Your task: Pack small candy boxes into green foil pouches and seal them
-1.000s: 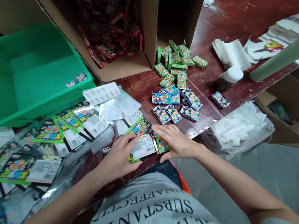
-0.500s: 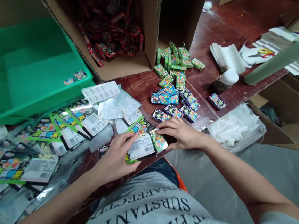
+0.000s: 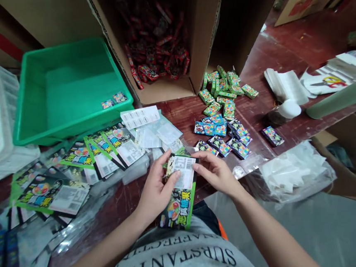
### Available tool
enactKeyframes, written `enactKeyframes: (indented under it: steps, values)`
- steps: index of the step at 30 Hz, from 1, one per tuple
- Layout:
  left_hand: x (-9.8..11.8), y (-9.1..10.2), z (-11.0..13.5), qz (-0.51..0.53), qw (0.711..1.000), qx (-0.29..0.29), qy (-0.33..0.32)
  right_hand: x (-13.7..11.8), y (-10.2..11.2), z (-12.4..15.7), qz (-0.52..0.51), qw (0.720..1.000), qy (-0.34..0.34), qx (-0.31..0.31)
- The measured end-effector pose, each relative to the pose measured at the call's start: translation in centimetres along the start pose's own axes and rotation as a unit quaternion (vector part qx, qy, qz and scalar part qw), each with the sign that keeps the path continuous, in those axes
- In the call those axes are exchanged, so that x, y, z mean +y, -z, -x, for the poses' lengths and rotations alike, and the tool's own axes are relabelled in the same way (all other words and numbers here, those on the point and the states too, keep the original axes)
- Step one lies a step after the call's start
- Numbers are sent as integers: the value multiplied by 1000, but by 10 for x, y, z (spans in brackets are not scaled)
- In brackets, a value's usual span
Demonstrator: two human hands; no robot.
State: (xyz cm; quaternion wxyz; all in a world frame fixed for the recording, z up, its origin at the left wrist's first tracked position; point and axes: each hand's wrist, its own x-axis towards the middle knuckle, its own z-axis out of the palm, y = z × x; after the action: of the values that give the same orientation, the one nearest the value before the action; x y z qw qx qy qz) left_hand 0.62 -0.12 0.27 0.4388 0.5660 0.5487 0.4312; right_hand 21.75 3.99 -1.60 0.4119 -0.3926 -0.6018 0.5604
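– Up from the dark red tabletop [image 3: 248, 116] has come the flat black-and-green printed plastic packet [image 3: 180, 206]; half a second ago it lay beneath the left hand [image 3: 153, 187], and now it is raised and turned, its colourful lettered end toward the wearer
– Where exactly is it?
– At the near edge of the tabletop, in front of the grey T-shirt with black lettering [image 3: 216, 261], between both hands
– And the hands?
– Left one grips the packet's left edge, thumb across the white printed label [image 3: 186, 176]. The right hand [image 3: 219, 174] pinches the upper corner between thumb and fingers
– What about the small green box the right hand was touching?
– Some green peeks out behind the packet's top edge, but I cannot tell what it is
– And around them?
– Just beyond lie small purple-and-black cardboard boxes [image 3: 239, 148], then bright blue ones [image 3: 205, 128], then a heap of green ones [image 3: 213, 108]. More printed packets [image 3: 129, 151] fan out leftward, below a green plastic tub [image 3: 68, 137]
– Further off?
– An open brown cardboard carton [image 3: 202, 36] holding red-wrapped pieces [image 3: 161, 44]; rightward, a clear plastic bag of white slips [image 3: 296, 171]
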Motion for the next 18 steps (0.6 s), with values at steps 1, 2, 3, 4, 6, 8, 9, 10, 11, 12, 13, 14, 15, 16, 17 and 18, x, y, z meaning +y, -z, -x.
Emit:
enactKeyframes:
  steps: [1, 2, 3, 4, 6, 8, 9, 10, 11, 12, 13, 14, 15, 16, 17, 18]
  values:
    - [-3, 3, 0, 50, 998, -13, 20, 0, -2, -1, -4, 1000, -12, -14]
    - [-6, 8, 0, 87, 995, -26, 43, 0, -3, -2, -7, 999, -25, -26]
    - [-9, 13, -1, 113, 991, -36, 66, 0, -5, -3, -9, 999, -36, -36]
    - [-11, 19, -3, 131, 987, -40, 88, 0, -7, -3, -9, 998, -46, -40]
    - [-14, 30, -10, 150, 980, -35, 122, 4, -15, -2, -23, 997, -61, -30]
    - [-16, 41, -17, 164, 976, -23, 141, 9, -27, -1, -64, 996, -63, 21]
    - [-17, 45, -21, 172, 974, -17, 145, 12, -34, -1, -87, 993, -63, 58]
    - [-17, 48, -24, 179, 973, -13, 147, 14, -39, -1, -107, 988, -63, 92]
    - [-16, 51, -27, 185, 971, -13, 151, 15, -45, -2, -118, 984, -66, 117]
    - [-16, 53, -29, 189, 969, -18, 157, 16, -48, -3, -119, 982, -72, 128]
    - [-15, 55, -31, 193, 967, -24, 166, 15, -51, -5, -114, 982, -83, 123]
    - [-14, 56, -32, 196, 965, -27, 175, 14, -52, -8, -106, 984, -92, 110]
    - [-14, 57, -33, 200, 963, -24, 181, 13, -53, -11, -96, 986, -97, 95]
    - [-13, 59, -34, 205, 961, -16, 184, 12, -52, -14, -83, 989, -94, 80]
    - [-13, 60, -35, 209, 960, -5, 186, 11, -52, -17, -68, 992, -82, 66]
    - [-13, 62, -36, 211, 959, 2, 188, 10, -50, -20, -52, 995, -64, 58]
